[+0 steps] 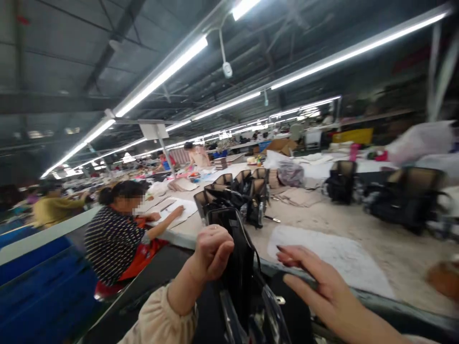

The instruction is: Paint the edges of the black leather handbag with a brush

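Observation:
A black bag point(245, 267) with straps and clear plastic hanging from it stands upright right in front of me, at the table's edge. My left hand point(213, 251) is closed at the bag's upper left side and grips it there; the fingertips are hidden. To the right of the bag, my right hand point(322, 286) is held in the air with thumb and fingers apart and nothing between them. Below its fingers a small metal piece point(280, 300) shows on the black material. Beyond the bag, several similar black bags point(256, 196) stand in a cluster on the table.
A white sheet point(330, 255) lies on the worktable point(304, 220). More black bags point(407, 196) stand at the right, with flat beige pieces point(299, 196) behind. To the left, a co-worker point(114, 234) leans over the table. Blue bins point(46, 282) line the far left.

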`<action>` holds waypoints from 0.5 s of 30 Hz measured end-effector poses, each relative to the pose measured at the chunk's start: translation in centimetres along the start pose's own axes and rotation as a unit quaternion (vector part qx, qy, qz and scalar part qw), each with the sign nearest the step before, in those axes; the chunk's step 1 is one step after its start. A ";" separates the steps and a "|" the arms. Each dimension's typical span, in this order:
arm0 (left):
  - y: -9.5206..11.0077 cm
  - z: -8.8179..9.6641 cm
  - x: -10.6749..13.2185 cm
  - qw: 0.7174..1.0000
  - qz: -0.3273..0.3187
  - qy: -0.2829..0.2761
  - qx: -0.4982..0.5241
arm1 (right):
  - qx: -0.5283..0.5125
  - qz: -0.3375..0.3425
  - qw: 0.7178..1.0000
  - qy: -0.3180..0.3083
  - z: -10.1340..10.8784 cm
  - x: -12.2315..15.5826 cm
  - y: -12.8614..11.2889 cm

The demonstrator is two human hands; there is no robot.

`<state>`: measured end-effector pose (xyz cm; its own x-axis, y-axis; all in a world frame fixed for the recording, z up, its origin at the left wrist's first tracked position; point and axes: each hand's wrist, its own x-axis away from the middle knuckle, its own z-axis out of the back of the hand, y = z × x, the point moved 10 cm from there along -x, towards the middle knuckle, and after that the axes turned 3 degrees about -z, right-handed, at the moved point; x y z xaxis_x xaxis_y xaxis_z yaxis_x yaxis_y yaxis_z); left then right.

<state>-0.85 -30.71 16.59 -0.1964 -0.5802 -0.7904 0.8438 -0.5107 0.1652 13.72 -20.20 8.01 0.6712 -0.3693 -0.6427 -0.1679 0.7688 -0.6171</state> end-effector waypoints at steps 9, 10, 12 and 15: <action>-1.4 -14.7 -2.8 0.990 0.033 0.064 0.120 | 0.225 -0.114 0.959 -0.131 4.7 1.8 3.4; -1.8 -15.7 -3.1 0.989 0.042 0.058 0.128 | 0.257 -0.120 0.949 -0.136 5.2 2.6 4.1; -3.2 -17.4 -3.7 0.984 0.073 0.050 0.154 | 0.333 -0.093 0.928 -0.136 6.0 4.1 4.5; -5.7 -19.1 -4.5 0.972 0.127 0.069 0.183 | 0.403 -0.034 0.901 -0.158 5.0 6.3 4.7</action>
<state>4.77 -13.06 7.89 0.0859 -0.6396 -0.7639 0.6174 -0.5676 0.5447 20.79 -16.36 3.32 0.8537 -0.3600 -0.3763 0.3744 0.9265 -0.0369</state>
